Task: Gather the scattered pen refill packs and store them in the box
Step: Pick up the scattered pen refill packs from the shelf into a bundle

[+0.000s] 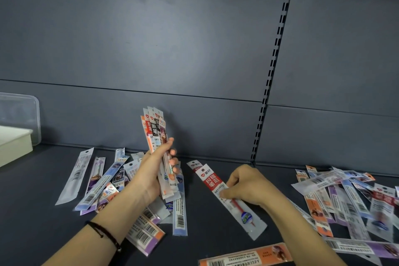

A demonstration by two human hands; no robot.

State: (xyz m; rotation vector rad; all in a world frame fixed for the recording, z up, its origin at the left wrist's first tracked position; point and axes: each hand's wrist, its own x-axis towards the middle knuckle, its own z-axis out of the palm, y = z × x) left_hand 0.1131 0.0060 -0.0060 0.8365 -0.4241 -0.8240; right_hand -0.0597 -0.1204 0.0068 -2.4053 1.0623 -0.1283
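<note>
The left hand point(155, 170) holds a bunch of pen refill packs point(154, 134) standing up, with its fingers curled round them. The right hand point(244, 183) pinches a red pack point(210, 180) that lies flat on the dark shelf point(203, 222). A left pile point(103, 181) of loose packs lies partly under the left arm. A right pile point(345, 196) lies past the right arm. An orange pack point(246, 259) lies at the near edge. The clear box point(19, 112) stands well apart at the far left, by the back wall, with a white box point(13, 142) in front of it. A black band point(103, 233) is on the left wrist.
</note>
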